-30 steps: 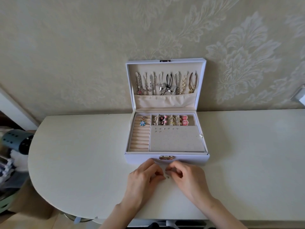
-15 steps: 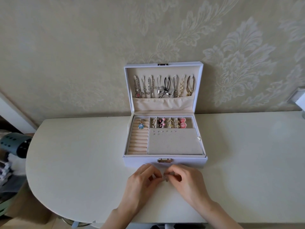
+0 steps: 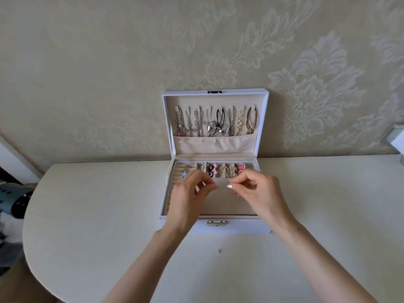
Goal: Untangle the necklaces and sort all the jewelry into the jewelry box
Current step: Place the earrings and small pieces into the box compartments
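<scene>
The white jewelry box point(image 3: 240, 226) stands open on the table, its lid upright against the wall. Several necklaces point(image 3: 215, 124) hang inside the lid above a fabric pocket. The back compartments hold small pieces, among them a blue charm point(image 3: 183, 174) and a pink piece point(image 3: 241, 168). My left hand point(image 3: 188, 195) and my right hand point(image 3: 258, 193) hover over the flat beige earring pad point(image 3: 220, 204). Their pinched fingertips almost meet on a tiny earring that is too small to see clearly. Another tiny piece point(image 3: 219, 250) lies on the table in front of the box.
The pale rounded table point(image 3: 87, 215) curves away at its left edge. Beyond that edge sits a dark teal dotted object point(image 3: 17, 200). Patterned wallpaper rises directly behind the box. A white fixture point(image 3: 397, 145) sticks out at the far right.
Both hands have lifted off the table in front of the box and moved forward over the earring pad, still pinched together. One tiny piece now lies uncovered on the table.
</scene>
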Motion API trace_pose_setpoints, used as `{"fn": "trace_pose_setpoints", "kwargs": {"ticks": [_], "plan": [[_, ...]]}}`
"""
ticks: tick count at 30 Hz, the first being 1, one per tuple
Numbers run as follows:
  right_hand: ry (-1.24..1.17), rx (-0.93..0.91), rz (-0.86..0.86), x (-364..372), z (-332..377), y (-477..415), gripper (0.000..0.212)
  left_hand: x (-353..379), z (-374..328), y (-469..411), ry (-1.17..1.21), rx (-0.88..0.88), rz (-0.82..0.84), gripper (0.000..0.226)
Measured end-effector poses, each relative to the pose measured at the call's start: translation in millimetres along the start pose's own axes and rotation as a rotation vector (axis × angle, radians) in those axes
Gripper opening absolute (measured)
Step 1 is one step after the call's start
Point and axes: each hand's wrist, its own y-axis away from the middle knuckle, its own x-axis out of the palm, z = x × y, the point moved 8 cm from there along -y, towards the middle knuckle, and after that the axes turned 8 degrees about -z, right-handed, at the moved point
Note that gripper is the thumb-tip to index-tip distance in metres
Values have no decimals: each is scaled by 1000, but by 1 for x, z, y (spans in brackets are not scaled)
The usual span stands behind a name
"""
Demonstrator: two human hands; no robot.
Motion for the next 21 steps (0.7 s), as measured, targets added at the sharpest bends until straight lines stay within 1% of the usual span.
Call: {"fn": "trace_pose_setpoints", "kwargs": {"ticks": [3,6,8,10,13,15,17,19,21], "plan": [[-10,68,26,7,-8,-19,17,8,15,-18,-33,-80,21,21],[-38,105,54,13,-16,-26,20,11,24,-22,-81,-106,43,12],[-56,121,65,16,-22,-25,23,12,28,-20,-64,-125,56,7],[-75,131,64,17,-26,-25,28,11,28,-19,-36,-133,52,7],[-34,95,76,19,-28,-25,33,10,28,-19,-38,-115,51,7],[-14,68,74,19,-28,-25,36,12,26,-19,-66,-69,67,10],[21,14,79,19,-25,-25,31,14,23,-17,-95,-35,82,14],[46,-32,90,20,-21,-25,27,14,23,-17,-94,-45,74,16],[19,-9,83,20,-20,-25,35,13,22,-17,-83,-55,60,17]]}}
